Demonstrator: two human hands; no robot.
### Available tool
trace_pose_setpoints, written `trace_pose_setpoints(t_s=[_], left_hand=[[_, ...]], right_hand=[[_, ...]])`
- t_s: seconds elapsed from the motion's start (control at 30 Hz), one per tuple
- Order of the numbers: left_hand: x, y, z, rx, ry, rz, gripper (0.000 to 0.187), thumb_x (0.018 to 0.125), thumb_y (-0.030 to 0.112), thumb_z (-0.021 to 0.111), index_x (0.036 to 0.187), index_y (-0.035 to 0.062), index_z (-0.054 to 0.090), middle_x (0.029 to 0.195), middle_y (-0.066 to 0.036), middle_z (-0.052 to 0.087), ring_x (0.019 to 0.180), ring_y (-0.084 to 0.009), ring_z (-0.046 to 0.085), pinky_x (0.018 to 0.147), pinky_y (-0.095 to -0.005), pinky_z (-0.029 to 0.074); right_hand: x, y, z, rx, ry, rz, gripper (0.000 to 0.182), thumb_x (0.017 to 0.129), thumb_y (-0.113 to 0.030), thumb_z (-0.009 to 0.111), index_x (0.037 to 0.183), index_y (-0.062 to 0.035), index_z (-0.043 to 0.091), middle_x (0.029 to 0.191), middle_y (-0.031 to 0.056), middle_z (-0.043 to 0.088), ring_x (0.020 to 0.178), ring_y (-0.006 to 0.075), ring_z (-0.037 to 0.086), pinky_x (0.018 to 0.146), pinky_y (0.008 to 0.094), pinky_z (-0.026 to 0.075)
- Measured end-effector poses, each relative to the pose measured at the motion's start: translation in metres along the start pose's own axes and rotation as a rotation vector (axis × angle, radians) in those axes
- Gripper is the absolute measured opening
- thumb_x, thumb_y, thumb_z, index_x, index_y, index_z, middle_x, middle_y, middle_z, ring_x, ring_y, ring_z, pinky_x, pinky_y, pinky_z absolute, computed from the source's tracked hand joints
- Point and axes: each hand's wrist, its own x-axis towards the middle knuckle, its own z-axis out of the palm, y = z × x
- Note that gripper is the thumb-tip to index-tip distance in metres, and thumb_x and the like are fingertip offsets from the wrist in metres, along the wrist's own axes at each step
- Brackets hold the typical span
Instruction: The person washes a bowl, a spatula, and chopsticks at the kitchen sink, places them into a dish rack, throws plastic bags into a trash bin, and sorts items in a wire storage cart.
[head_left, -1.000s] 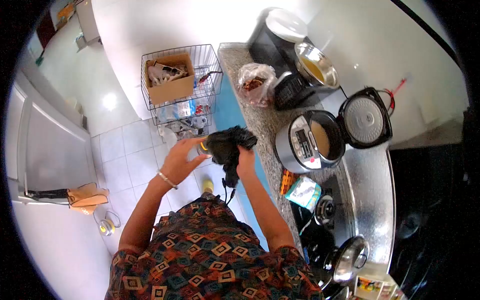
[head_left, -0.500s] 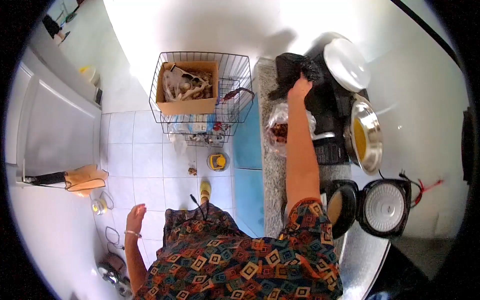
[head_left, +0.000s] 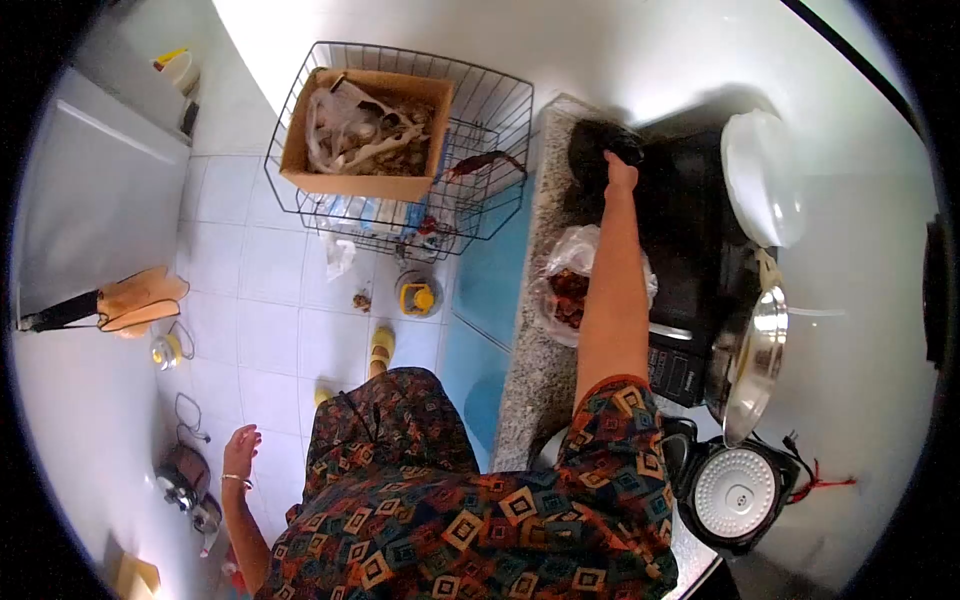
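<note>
At the far end of the granite counter [head_left: 520, 400], my right hand [head_left: 621, 175] is closed on a black plastic bag [head_left: 592, 150]. The bag is crumpled, and its contents are hidden. Beneath my outstretched right forearm lies a clear plastic bag [head_left: 562, 245] with dark reddish-brown pieces [head_left: 568, 297] inside. My left hand [head_left: 241, 452] hangs at my side above the tiled floor, holding nothing, its fingers loosely apart.
Right of my arm are a black cooktop [head_left: 685, 240], a white bowl [head_left: 755, 180], a tilted steel pan [head_left: 762, 360] and an open-lidded cooker [head_left: 740, 497]. A wire rack [head_left: 485, 85] holds a cardboard box [head_left: 370, 183]. An oil jug [head_left: 417, 296] stands on the floor.
My view has shifted, and my body stands a little differently. The black bag looks more bunched up around my right hand. My left hand still hangs free.
</note>
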Motion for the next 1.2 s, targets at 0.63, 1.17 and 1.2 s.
trace_pose_setpoints(t_s=[0.63, 1.17, 1.2], left_hand=[[0.018, 0.004, 0.053, 0.056, -0.132, 0.202, 0.029, 0.084, 0.028, 0.050, 0.107, 0.0090, 0.052, 0.092, -0.003, 0.058, 0.085, -0.0100, 0.053, 0.069, -0.0240, 0.041], [0.082, -0.053, 0.125, -0.124, -0.104, 0.094, 0.024, 0.086, 0.019, 0.045, 0.100, 0.0006, 0.051, 0.079, -0.004, 0.056, 0.071, -0.0114, 0.051, 0.067, -0.0248, 0.042], [0.090, -0.073, 0.135, -0.107, -0.127, 0.207, 0.024, 0.086, 0.018, 0.045, 0.102, 0.0006, 0.050, 0.080, -0.003, 0.056, 0.069, -0.0099, 0.050, 0.063, -0.0239, 0.042]], right_hand=[[-0.305, -0.127, -0.084, 0.630, -0.521, -1.077, 0.029, 0.085, -0.017, 0.048, 0.109, 0.0003, 0.050, 0.095, 0.0126, 0.057, 0.078, 0.0182, 0.059, 0.068, 0.0276, 0.047], [-0.327, 0.270, 0.052, -0.657, -1.251, -0.282, 0.034, 0.079, -0.028, 0.052, 0.101, -0.0031, 0.051, 0.090, 0.0157, 0.057, 0.082, 0.0291, 0.056, 0.072, 0.0383, 0.044], [-0.320, 0.284, 0.062, -0.547, -1.193, -0.164, 0.035, 0.078, -0.029, 0.053, 0.101, -0.0028, 0.051, 0.088, 0.0158, 0.058, 0.081, 0.0312, 0.056, 0.073, 0.0410, 0.043]])
